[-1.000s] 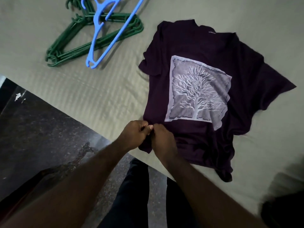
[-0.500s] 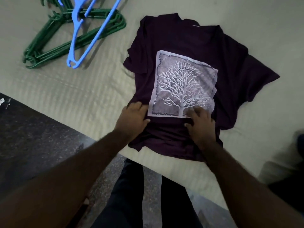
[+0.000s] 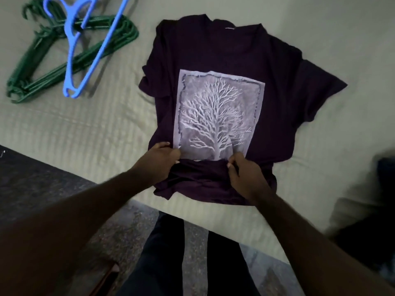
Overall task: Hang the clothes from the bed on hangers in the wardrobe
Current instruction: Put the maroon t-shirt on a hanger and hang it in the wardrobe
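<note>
A dark purple T-shirt (image 3: 218, 52) with a pale tree print lies front up on the bed, collar away from me. Its lower part is bunched into folds near the bed's edge. My left hand (image 3: 159, 161) grips the bunched fabric at the print's lower left corner, fingers curled into the cloth. My right hand (image 3: 243, 174) grips the same bunched hem at the print's lower right. A blue hanger (image 3: 73, 60) lies across a pile of several green hangers (image 3: 32, 75) at the far left of the bed.
The bed (image 3: 74, 133) carries a pale quilted cover and its edge runs diagonally in front of me. Dark speckled floor (image 3: 42, 176) lies to the left. My legs stand against the bed. A dark blurred garment (image 3: 376, 189) sits at the right edge.
One second ago both hands pinched the hem's left corner together. They then moved apart and flattened on the shirt. Now both grip gathered fabric below the print.
</note>
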